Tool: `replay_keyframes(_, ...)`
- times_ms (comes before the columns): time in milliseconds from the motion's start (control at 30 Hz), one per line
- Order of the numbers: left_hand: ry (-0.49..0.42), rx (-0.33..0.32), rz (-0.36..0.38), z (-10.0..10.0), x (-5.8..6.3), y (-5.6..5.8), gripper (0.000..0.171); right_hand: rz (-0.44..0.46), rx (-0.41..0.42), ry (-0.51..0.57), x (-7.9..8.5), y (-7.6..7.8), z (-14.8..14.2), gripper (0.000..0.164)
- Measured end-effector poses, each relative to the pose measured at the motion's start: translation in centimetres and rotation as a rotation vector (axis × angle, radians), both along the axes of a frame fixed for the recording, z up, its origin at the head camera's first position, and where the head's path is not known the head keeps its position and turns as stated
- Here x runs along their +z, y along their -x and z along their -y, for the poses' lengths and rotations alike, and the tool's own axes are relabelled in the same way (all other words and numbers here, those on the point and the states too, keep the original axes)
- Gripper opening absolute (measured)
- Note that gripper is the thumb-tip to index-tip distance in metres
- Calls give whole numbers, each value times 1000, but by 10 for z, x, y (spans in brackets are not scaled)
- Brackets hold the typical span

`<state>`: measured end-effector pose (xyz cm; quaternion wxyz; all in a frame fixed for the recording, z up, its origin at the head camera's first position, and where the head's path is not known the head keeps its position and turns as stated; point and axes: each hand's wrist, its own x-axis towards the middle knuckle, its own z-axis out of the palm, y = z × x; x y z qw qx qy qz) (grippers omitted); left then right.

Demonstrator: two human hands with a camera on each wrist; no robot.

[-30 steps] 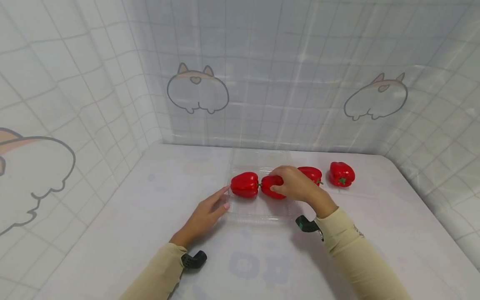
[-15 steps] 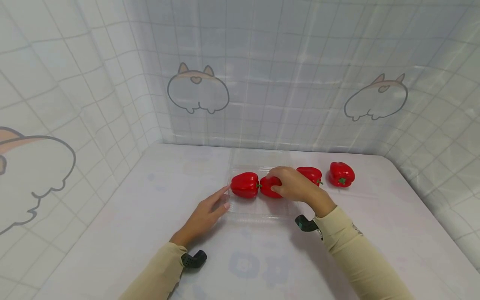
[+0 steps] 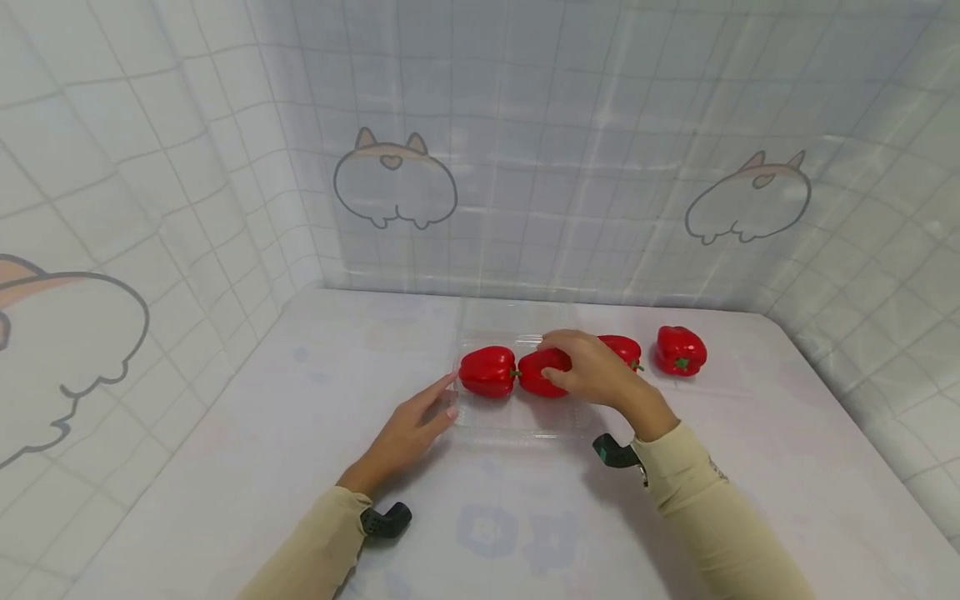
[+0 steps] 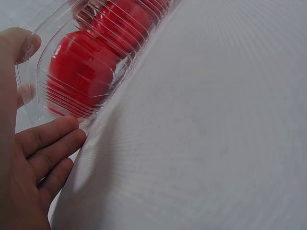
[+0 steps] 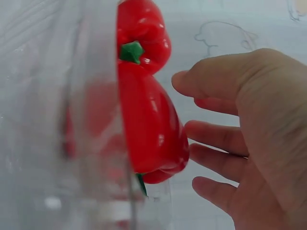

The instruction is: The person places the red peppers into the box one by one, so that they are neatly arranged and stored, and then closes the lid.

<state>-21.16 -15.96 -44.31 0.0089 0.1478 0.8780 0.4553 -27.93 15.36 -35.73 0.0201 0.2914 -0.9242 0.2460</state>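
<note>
Over glossy pepper (image 3: 533, 377), right fingers (image 5: 218, 136) parted; left fingers (image 4: 53, 132) straight beside ribbed plastic box (image 3: 517, 432).

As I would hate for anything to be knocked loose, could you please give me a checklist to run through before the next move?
1. Container steadied: ok; the left hand has fingertips at the left end of the clear container.
2. First two peppers inside: ok; the left pepper and second pepper lie end to end.
3. Right hand clear of the second pepper: not ok; it covers part of it.
4. Third pepper in full view: not ok; the right hand partly hides it, outside the container.
5. Far-right pepper unobstructed: ok; it sits on the table.
6. Room for both outside peppers: cannot tell.
</note>
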Motion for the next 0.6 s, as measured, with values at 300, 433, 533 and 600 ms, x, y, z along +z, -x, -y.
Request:
replay_keyframes(300,4,6,-21,-1,0,2,60,-76,-128,146,6,-4,-27,39)
replay_keyframes(433,-1,6,-31,-1,0,2,60,-126,-181,187,8,0,-47,38)
replay_keyframes(533,-10,0,-36,-1,-2,2,60,-102,-243,212,5,0,-63,40)
replay_keyframes(600,-7,-3,-31,-1,-3,1,60,-69,-278,219,2,0,-72,41)
